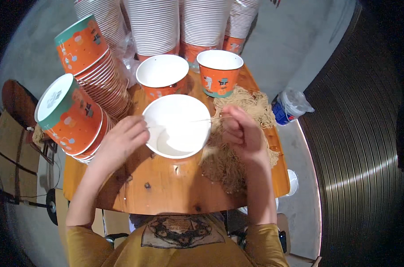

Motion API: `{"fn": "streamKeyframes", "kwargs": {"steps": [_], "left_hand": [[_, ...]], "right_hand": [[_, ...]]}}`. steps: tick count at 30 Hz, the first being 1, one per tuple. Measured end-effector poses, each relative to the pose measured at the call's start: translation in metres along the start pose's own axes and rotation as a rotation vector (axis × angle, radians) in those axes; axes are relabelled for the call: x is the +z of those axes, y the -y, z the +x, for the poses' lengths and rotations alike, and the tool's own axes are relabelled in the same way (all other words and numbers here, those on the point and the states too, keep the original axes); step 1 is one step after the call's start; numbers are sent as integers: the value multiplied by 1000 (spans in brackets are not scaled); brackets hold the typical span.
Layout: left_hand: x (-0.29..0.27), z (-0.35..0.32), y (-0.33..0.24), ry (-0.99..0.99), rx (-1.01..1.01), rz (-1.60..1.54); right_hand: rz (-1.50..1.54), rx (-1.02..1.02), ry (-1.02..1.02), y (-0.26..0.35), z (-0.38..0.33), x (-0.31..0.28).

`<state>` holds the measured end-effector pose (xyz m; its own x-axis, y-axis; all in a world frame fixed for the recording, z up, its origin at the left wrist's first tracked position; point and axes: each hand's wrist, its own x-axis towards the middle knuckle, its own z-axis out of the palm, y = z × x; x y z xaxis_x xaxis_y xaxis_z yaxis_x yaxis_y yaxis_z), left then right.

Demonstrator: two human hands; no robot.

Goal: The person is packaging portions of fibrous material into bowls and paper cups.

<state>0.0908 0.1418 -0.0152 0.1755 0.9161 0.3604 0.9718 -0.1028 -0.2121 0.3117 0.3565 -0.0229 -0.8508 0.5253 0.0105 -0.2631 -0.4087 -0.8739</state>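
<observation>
Mustard sleeves: both forearms come in from the lower edge, above a printed shirt front, nearest the camera.
Right grip: right hand (pixel 243 130) is curled into a loose fist, fingers pressed together, thumb and forefinger pinching a few thin pale strands that stretch leftward over the bowl.
Left grip: left hand (pixel 121 141) lies flat with fingers together, fingertips touching the near-left rim of the white paper bowl (pixel 177 126); holding nothing, only steadying.
Bowl: sits between the two grips on the wooden surface (pixel 166 187), upright, and looks bare inside.
Noodle pile: dried noodles (pixel 237 155) spread under and beyond the right grip, just beside the bowl's right rim.
Doing it well (judgement): keep the left fingertips pressed on the rim so the light bowl does not slide; lift the strands clear of the pile before carrying them over, so tangled ones do not drag loose bits onto the surface.
Beyond the grips: two upright orange printed cups (pixel 219 71), one of them (pixel 162 76) just past the bowl.
Left of the left grip: leaning stacks of nested orange cups (pixel 77 111).
Far edge: tall cup stacks (pixel 184 22).
Right of the right grip: plastic bottle (pixel 288 107) on the floor.
</observation>
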Motion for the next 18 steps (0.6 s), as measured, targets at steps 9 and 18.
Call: {"fn": "streamKeyframes", "kwargs": {"steps": [9,18], "left_hand": [[-5,19,-33,-346,-314,-569],[2,54,-117,-201,-587,-1639]], "right_hand": [[595,33,-36,-5,-8,10],[76,-216,-108,-8,-24,71]]}}
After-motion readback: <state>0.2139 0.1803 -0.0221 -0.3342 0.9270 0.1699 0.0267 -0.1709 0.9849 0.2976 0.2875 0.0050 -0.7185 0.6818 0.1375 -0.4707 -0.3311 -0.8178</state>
